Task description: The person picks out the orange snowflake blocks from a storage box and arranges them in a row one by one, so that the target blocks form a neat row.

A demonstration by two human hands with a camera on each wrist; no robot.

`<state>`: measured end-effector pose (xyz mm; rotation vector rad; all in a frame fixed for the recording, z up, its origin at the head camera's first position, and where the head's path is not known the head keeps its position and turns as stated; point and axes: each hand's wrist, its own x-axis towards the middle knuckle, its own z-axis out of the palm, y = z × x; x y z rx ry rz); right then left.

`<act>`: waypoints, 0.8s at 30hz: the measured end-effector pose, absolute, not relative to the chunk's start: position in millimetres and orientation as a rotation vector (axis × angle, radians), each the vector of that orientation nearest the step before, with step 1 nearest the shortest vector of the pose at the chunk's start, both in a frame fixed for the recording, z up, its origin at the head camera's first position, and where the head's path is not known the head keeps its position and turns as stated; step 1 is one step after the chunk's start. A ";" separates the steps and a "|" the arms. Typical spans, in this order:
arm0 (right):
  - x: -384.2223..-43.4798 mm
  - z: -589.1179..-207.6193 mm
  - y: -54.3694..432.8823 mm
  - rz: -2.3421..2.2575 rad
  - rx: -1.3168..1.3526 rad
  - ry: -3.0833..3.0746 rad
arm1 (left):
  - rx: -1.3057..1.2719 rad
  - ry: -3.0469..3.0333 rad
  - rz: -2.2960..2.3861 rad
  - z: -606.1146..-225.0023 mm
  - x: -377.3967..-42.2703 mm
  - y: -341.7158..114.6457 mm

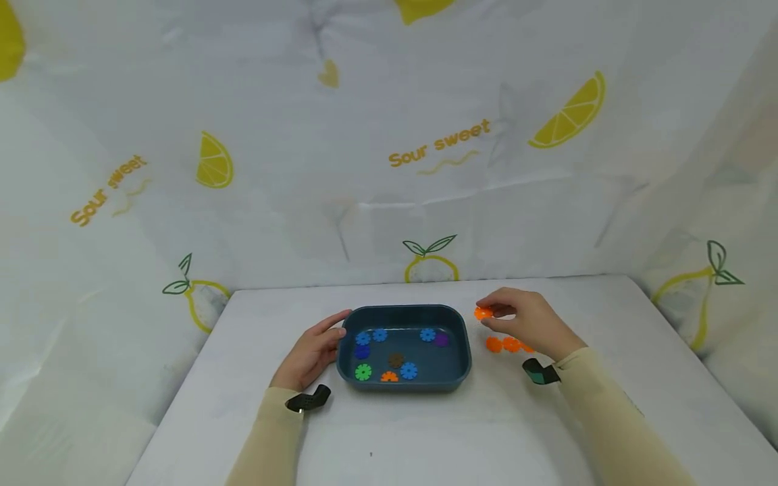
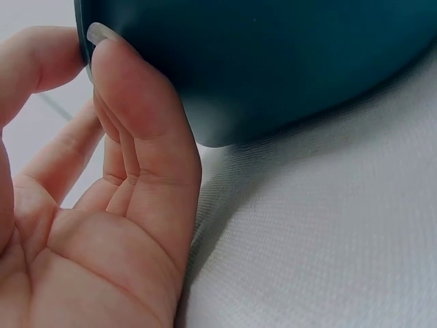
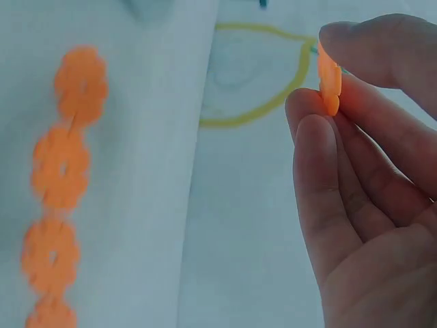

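Note:
My right hand pinches an orange notched plastic disc between thumb and fingertips, raised above the table to the right of the tray. In the right wrist view the same disc stands edge-on between the fingers. At its left end, the dark blue tray is held by my left hand, with curled fingers against the rim. Inside the tray lie several notched discs: blue ones, a green one, a purple one, a brown one and an orange one.
Several orange discs lie in a row on the white-covered table, partly behind the right hand in the head view. A white cloth printed with lemons hangs behind the table. Each wrist wears a dark strap.

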<state>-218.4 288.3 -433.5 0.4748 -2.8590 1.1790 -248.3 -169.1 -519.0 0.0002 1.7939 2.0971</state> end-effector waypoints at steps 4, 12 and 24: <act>-209.4 -436.5 313.8 1.174 0.372 -2.862 | -0.001 1.775 2.107 -519.5 -247.7 -170.0; -182.9 -457.2 364.2 1.108 0.226 -2.847 | 0.010 1.758 2.090 -519.7 -250.0 -167.3; -171.3 -477.1 403.6 0.990 0.102 -2.894 | -0.010 1.769 2.096 -517.0 -247.5 -167.8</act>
